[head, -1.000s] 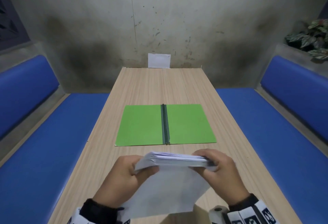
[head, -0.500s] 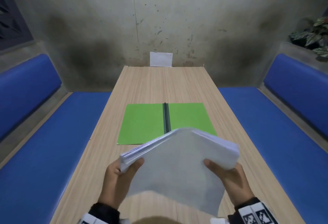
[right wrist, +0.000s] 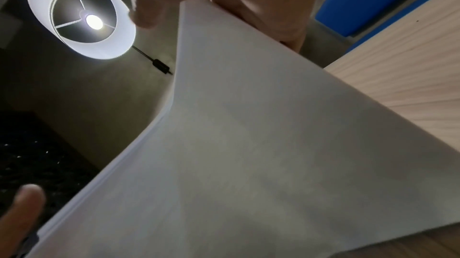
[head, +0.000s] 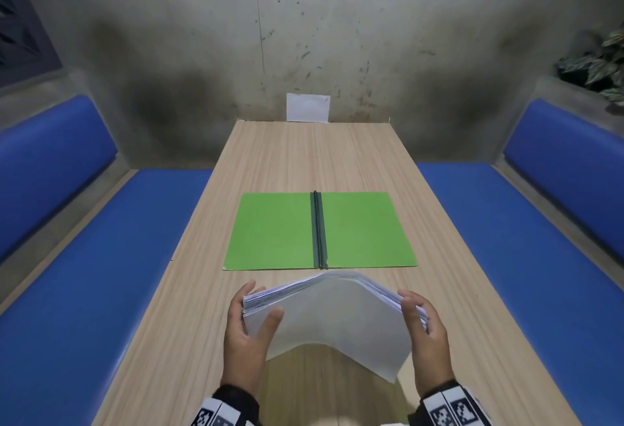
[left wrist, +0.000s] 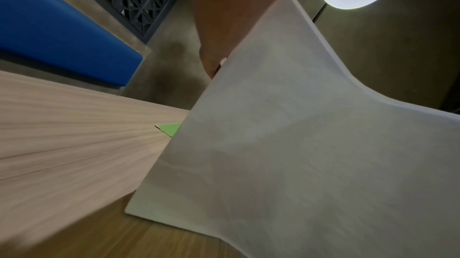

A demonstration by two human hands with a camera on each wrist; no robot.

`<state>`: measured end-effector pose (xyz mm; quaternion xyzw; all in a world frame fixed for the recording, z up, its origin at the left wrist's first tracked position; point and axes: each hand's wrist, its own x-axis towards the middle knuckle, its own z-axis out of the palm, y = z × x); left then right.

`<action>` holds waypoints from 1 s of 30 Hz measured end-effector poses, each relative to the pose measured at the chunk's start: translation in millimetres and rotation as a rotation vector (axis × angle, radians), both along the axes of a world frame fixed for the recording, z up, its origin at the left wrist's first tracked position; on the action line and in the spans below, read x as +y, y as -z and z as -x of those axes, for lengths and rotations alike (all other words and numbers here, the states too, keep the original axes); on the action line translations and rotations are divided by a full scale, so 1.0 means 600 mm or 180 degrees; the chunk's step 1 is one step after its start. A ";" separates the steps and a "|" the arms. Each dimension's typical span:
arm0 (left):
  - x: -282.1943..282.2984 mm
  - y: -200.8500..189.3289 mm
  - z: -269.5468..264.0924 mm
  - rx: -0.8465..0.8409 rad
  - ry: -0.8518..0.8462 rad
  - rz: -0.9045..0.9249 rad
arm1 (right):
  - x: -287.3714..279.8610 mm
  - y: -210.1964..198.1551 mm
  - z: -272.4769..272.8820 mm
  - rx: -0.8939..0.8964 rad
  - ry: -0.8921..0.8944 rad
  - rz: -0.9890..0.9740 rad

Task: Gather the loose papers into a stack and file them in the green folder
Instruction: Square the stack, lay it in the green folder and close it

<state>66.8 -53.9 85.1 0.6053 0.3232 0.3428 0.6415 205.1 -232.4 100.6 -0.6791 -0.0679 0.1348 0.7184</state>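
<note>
The paper stack (left wrist: 311, 154) hides most of the green folder (left wrist: 170, 129) and the left hand (left wrist: 224, 16) fingers in the left wrist view

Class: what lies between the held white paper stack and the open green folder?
Only a bare strip of wooden table separates paper stack from green folder, in the head view.

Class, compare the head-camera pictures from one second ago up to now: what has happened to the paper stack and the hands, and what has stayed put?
The paper stack, first seen almost edge-on, now shows its broad face, arched between its ends. The left hand and right hand have moved apart and still grip it. The green folder stays open on the table, as does the white card at the wall.
</note>
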 end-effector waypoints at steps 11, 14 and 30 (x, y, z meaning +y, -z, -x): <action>0.029 0.001 -0.034 0.0120 -0.0554 0.0108 | 0.006 -0.006 -0.024 0.0235 0.0332 -0.0183; 0.033 0.002 -0.038 0.0193 -0.0563 0.0186 | 0.006 -0.005 -0.020 0.0163 0.0289 -0.0170; 0.039 0.004 -0.022 0.0060 -0.0046 -0.0205 | -0.038 0.048 -0.033 0.0148 -0.0449 0.0222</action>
